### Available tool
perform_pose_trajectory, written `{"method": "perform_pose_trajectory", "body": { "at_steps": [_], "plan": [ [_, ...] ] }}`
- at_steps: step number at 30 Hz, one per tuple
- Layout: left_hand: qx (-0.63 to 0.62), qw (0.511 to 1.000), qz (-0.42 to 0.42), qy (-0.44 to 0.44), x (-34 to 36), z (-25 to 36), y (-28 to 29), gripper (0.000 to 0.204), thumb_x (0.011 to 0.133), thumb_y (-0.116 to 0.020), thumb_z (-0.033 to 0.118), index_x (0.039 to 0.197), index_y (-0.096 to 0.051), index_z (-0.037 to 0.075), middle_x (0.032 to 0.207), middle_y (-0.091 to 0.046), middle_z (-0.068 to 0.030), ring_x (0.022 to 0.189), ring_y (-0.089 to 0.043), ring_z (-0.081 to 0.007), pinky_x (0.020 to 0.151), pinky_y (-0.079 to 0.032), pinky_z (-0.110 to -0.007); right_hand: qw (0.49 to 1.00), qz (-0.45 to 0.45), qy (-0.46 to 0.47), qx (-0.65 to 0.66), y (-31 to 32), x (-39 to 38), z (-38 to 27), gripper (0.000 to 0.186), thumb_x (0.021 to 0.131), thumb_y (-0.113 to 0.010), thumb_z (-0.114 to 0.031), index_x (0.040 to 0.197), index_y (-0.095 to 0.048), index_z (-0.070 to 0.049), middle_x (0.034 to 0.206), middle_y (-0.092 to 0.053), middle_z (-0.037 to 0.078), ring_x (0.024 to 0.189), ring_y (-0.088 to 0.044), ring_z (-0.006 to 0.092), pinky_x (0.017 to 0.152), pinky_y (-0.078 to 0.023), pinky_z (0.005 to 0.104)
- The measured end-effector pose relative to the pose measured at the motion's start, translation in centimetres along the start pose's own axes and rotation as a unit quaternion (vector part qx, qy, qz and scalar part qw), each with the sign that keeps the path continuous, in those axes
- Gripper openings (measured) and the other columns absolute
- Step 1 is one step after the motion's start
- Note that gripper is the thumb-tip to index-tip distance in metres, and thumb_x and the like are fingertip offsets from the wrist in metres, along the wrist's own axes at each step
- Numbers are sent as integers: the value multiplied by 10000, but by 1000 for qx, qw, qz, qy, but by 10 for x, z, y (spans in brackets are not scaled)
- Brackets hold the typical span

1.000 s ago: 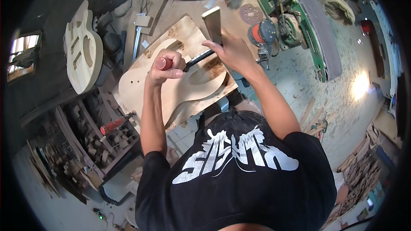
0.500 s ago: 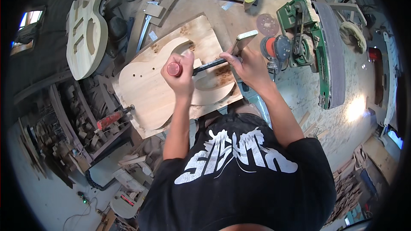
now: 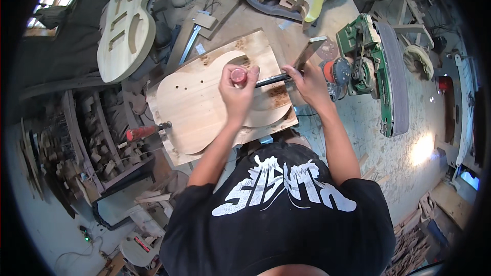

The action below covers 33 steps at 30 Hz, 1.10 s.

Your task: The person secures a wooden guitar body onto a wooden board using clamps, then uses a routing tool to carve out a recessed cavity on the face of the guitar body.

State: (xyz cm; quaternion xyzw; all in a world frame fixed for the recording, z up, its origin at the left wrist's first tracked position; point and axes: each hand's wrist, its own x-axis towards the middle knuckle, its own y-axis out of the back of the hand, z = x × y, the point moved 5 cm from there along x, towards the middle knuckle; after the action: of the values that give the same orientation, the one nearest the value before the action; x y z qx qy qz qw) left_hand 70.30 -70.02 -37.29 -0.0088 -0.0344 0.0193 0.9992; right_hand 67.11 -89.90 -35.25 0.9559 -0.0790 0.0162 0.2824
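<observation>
Left hand [image 3: 237,96] is gripping red cylindrical handle [image 3: 238,75], right hand [image 3: 313,87] flat bar [image 3: 311,50], of black-armed metal clamp [image 3: 272,79]; probably handling stiff, heavyish.

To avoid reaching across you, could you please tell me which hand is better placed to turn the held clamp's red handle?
Probably the left: the left hand is wrapped around the red handle, while the right hand is apart from it, its thumb at the black bar.
</observation>
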Motion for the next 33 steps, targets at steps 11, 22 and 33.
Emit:
{"method": "perform_pose_trajectory", "body": {
  "at_steps": [11, 22, 33],
  "plan": [
    [-124, 851, -503, 84, 38, -5, -5, 425, 692, -802, 129, 576, -394, 114, 530, -381, 57, 477, -323, -62, 458, -227, -255, 999, 22, 4, -32, -6, -3, 3, 383, 951, -629, -335, 1031, -656, 38, 889, -686, 239, 869, -673, 397, 731, -503, 407],
    [-3, 987, 128, -99, -11, -1, -7, 264, 871, -749, 216, 783, -589, 25, 632, -588, -41, 573, -521, -104, 545, -430, -294, 999, 47, -11, 12, -11, -1, 24, 371, 985, -603, -325, 969, -645, 43, 907, -727, 163, 854, -697, 251, 777, -506, 353],
    [-224, 830, -494, 130, 38, -28, -4, 274, 625, -726, 25, 635, -463, 105, 584, -496, 6, 481, -451, -88, 468, -307, -237, 998, 4, -24, 66, -18, 5, 39, 282, 1006, -593, -268, 1040, -579, 12, 894, -679, 92, 871, -655, 171, 813, -498, 310]
  ]
}}
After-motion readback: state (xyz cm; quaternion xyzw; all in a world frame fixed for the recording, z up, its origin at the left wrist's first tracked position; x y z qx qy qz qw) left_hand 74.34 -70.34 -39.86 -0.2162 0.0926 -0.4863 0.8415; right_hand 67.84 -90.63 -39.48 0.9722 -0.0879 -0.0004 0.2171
